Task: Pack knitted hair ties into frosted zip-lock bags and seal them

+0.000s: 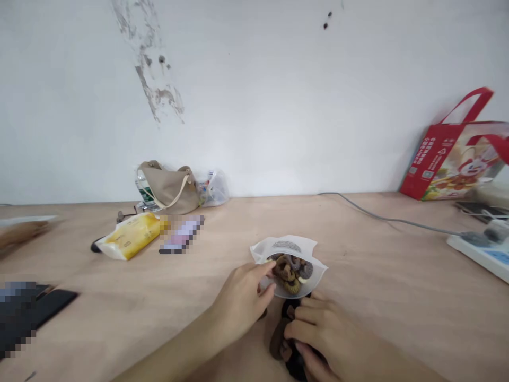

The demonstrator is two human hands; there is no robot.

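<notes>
A frosted translucent pouch (314, 268) lies with its mouth open, holding several coiled hair ties (292, 273) in brown, mustard and grey. My left hand (244, 294) is at the pouch's left side. Its index fingertip is at the opening and the thumb is held apart, with nothing visible between them. Just below the pouch, my right hand (326, 329) has its fingers curled on a small pile of dark brown and black hair ties (278, 339) on the table. The hand covers part of that pile. A small dark piece shows under my left hand.
On the wooden table (382, 318) lie a yellow tissue pack (137, 236) and a phone (183, 235). A beige handbag (170, 185) and a plastic bag (217, 188) stand by the wall. At right are a red gift bag (449, 154), a grey cable (382, 216) and a power strip (481, 254). Another person's hand (24, 233) is far left.
</notes>
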